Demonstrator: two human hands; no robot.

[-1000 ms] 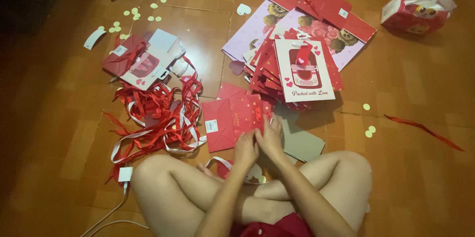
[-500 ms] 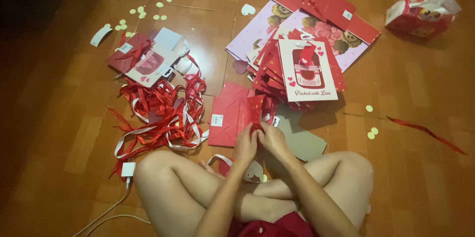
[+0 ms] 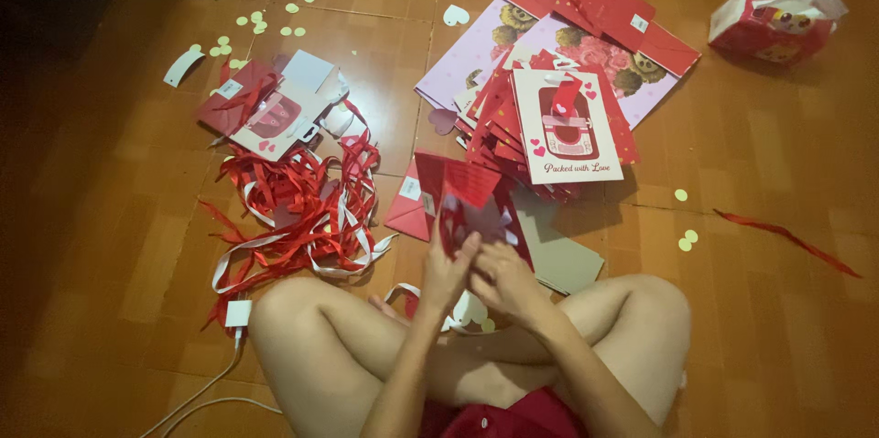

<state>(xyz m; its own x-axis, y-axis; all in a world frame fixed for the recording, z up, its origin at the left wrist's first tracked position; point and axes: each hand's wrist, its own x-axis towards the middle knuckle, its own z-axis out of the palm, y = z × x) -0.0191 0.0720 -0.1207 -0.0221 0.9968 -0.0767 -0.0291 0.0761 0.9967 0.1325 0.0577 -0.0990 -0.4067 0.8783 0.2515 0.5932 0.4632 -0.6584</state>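
Observation:
I sit cross-legged on a wooden floor. My left hand [image 3: 446,270] and my right hand [image 3: 506,277] both grip a small red paper gift bag [image 3: 472,206] with white heart cut-outs, held up in front of my knees. Its mouth is partly spread between my fingers. A flat folded red bag [image 3: 412,205] lies on the floor just behind it. Beyond my hands is a stack of flat red and white gift bags [image 3: 560,127].
A tangle of red and white ribbons [image 3: 298,209] lies to the left, with another bag [image 3: 270,113] behind it. Purple bear-print bags [image 3: 485,44], a grey card [image 3: 560,253], paper dots, a red pouch [image 3: 774,26] and a white charger with cable [image 3: 238,314] are around.
The red bag has been lifted off the floor and opened up between both hands. The camera has moved slightly.

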